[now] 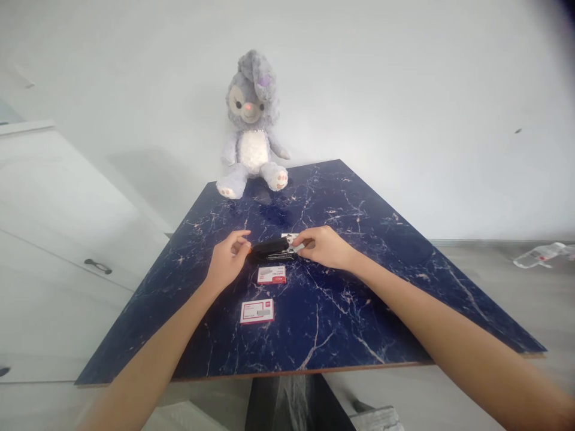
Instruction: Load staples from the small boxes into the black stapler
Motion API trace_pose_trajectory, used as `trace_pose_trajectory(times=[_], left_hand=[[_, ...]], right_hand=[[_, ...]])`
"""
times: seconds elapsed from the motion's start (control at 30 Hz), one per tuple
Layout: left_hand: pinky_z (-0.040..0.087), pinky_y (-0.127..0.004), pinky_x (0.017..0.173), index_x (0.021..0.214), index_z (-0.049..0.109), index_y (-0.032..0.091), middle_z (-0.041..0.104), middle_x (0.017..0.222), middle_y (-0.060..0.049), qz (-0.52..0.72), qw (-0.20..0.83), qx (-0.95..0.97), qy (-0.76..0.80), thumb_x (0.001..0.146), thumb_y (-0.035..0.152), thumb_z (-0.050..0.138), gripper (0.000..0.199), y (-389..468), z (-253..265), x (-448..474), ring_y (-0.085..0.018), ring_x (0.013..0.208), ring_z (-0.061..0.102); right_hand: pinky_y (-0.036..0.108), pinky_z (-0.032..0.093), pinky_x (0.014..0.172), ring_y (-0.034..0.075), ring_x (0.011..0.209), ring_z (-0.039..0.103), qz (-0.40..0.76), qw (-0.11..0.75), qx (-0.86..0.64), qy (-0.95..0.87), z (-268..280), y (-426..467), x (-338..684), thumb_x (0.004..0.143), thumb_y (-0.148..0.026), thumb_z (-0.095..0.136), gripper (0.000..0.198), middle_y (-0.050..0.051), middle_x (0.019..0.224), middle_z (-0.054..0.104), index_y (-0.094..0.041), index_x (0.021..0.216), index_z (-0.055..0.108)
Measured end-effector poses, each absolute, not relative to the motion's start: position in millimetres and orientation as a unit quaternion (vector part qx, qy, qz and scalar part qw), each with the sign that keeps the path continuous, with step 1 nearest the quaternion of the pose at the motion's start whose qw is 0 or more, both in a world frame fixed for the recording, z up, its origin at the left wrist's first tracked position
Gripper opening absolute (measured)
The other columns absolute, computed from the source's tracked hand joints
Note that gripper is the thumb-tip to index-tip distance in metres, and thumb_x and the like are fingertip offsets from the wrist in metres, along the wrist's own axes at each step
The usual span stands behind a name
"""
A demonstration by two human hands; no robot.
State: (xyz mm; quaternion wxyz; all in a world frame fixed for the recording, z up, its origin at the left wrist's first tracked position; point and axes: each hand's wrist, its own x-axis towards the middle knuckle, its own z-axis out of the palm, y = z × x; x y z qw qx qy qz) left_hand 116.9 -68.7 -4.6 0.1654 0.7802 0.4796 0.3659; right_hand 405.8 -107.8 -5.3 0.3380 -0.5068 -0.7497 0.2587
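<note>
The right hand (324, 246) pinches a grey strip (299, 247) right of the stapler (270, 247); whether the left hand (226, 258) grips is unclear — loose bracing might cause skidding.

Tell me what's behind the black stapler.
Part of a white item shows past the stapler; the right hand and stapler cover the rest. Farther back sits a plush toy.

The worktop (350, 326) is glossy dark blue with pale, marble-like veining and a brown front edge. A grey plush toy (254, 149) sits at its far end, legs forward. Around the middle lies a black stapler (269, 248), with a partly hidden white packet (286, 236) behind. Two red-and-white boxes (271, 274) lie flat, apart, nearer the front.
</note>
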Motion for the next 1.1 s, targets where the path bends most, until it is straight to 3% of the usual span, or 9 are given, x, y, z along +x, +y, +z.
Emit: trace_pose_trajectory(times=[0.23, 0.57, 0.97, 1.1], left_hand=[[0.05, -0.026, 0.069, 0.117, 0.065, 0.024, 0.073, 0.089, 0.0, 0.364, 0.162, 0.783, 0.478, 0.091, 0.033, 0.057, 0.028, -67.7, -5.4, 116.4, -0.015, 0.073, 0.066], [0.05, -0.026, 0.067, 0.116, 0.066, 0.024, 0.071, 0.09, -0.001, 0.356, 0.169, 0.789, 0.472, 0.091, 0.033, 0.057, 0.028, -66.9, -6.3, 115.8, -0.014, 0.072, 0.065], [0.051, -0.027, 0.068, 0.109, 0.07, 0.023, 0.072, 0.092, -0.002, 0.347, 0.15, 0.797, 0.472, 0.091, 0.033, 0.058, 0.025, -67.4, -4.7, 115.7, -0.016, 0.073, 0.065], [0.05, -0.027, 0.069, 0.105, 0.072, 0.023, 0.073, 0.093, -0.001, 0.342, 0.137, 0.806, 0.464, 0.091, 0.031, 0.057, 0.022, -68.6, -2.3, 116.4, -0.015, 0.074, 0.064]], right_hand=[[0.027, 0.057, 0.081, 0.015, 0.083, 0.071, 0.27, 0.382, -0.489, -0.736, -5.4, -107.6, 403.1, 0.081, -0.019, 0.067, 0.016, 0.0, 0.092, 0.076, -0.024, 0.094, 0.075], [0.026, 0.046, 0.069, 0.017, 0.073, 0.067, 0.101, 0.248, -0.477, -0.837, 3.8, -111.9, 405.3, 0.078, -0.007, 0.06, 0.027, 0.002, 0.087, 0.075, -0.022, 0.096, 0.074], [0.027, 0.051, 0.085, 0.017, 0.093, 0.071, 0.179, 0.319, -0.484, -0.795, 3.5, -110.8, 405.0, 0.085, -0.015, 0.066, 0.023, -0.002, 0.102, 0.077, -0.025, 0.105, 0.071], [0.032, 0.052, 0.087, 0.02, 0.095, 0.07, 0.158, 0.298, -0.487, -0.806, 1.6, -111.7, 401.6, 0.084, -0.016, 0.068, 0.018, -0.001, 0.101, 0.077, -0.025, 0.1, 0.072]])
